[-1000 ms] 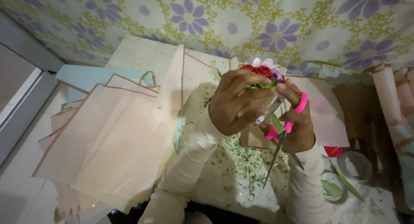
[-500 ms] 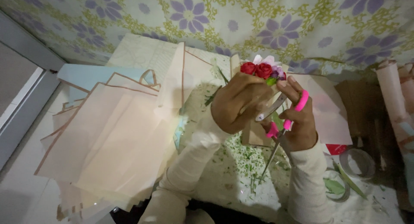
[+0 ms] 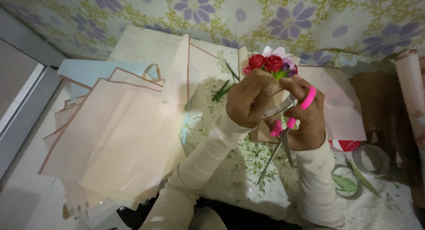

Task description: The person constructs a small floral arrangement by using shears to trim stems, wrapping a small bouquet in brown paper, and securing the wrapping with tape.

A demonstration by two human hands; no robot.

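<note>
Now I see my left hand [image 3: 250,99] has lifted the small red-rose posy [image 3: 270,64], fingers wrapped shut around its stems; my right hand [image 3: 307,121], just beside, grips the pink-handled scissors [image 3: 287,119], blades down.

- Two hands, left [image 3: 250,99] and right [image 3: 307,119], raised together.
- One pair of pink-handled scissors [image 3: 287,119].
- One small flower bunch [image 3: 270,64], with two red roses clear to see; other blooms too bunched to count.
- Two tape rolls [image 3: 349,185] near the floor's right edge.
- One stack of peach paper sheets [image 3: 119,137] at left, too overlapped to count.
</note>
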